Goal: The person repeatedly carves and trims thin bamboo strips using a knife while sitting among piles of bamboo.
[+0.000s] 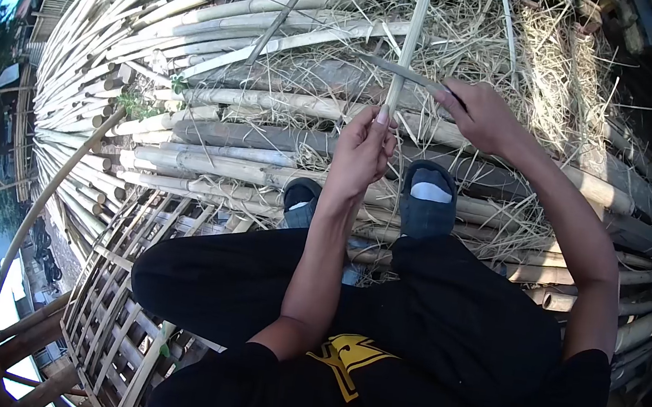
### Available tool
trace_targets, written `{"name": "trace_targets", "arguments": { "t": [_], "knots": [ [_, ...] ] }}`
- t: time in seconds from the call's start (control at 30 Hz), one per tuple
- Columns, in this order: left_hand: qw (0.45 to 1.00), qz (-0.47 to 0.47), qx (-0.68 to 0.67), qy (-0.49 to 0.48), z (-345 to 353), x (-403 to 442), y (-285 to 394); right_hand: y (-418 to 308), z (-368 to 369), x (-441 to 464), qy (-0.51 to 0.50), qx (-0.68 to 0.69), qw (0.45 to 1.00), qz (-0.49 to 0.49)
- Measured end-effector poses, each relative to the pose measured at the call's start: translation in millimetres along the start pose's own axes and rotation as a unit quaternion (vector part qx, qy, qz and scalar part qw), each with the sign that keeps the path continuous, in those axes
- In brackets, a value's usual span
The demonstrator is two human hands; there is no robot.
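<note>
My left hand (363, 149) is closed round the lower end of a pale split bamboo strip (417, 22), which points away from me. My right hand (481, 117) grips the handle of a knife (423, 80). Its long blade lies across the strip just beyond my left hand, pointing left. Whether the edge is biting into the bamboo I cannot tell. Beneath both hands are bamboo poles strewn with thin shavings (481, 26).
Dark sandals (428, 209) on my feet rest on the bamboo poles (240, 169). A large stack of poles (90, 57) spreads out at the left. Nearer me stands a woven bamboo lattice (109, 315), with a curved pole (35, 223) beside it. Loose strips (285, 17) lie ahead.
</note>
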State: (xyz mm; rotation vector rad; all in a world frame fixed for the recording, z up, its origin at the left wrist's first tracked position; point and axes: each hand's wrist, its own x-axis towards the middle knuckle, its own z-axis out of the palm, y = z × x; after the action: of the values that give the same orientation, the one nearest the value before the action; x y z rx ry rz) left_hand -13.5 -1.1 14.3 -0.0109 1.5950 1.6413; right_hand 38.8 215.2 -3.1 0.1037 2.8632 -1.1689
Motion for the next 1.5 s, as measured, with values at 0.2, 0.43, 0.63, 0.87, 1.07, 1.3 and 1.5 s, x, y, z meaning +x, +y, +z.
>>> {"name": "trace_targets", "arguments": {
  "t": [0.2,0.43,0.63,0.87,1.07,1.3,1.5],
  "knots": [
    [0.996,-0.007,-0.059,-0.063,-10,-1,-8,-9,13,-5,-0.034,-0.085,0.994,-0.065],
    [0.996,-0.02,-0.071,-0.051,-10,-2,-12,34,-10,17,0.039,-0.172,0.984,-0.024],
    [0.991,-0.016,-0.067,-0.114,-12,-14,3,122,-109,38,0.203,-0.219,0.932,0.205],
    [0.997,-0.015,-0.047,-0.065,-13,-8,-2,27,-49,14,0.039,-0.079,0.993,0.078],
    [0.997,0.044,0.058,-0.025,-11,-3,-13,3,-1,-3,-0.004,-0.067,0.998,0.0],
    [0.986,0.07,0.145,0.036,-2,2,-13,29,-15,16,-0.004,-0.217,0.976,-0.026],
    [0.992,0.051,0.111,0.007,-19,-3,-22,115,-59,39,0.105,-0.18,0.959,0.192]
  ]
}}
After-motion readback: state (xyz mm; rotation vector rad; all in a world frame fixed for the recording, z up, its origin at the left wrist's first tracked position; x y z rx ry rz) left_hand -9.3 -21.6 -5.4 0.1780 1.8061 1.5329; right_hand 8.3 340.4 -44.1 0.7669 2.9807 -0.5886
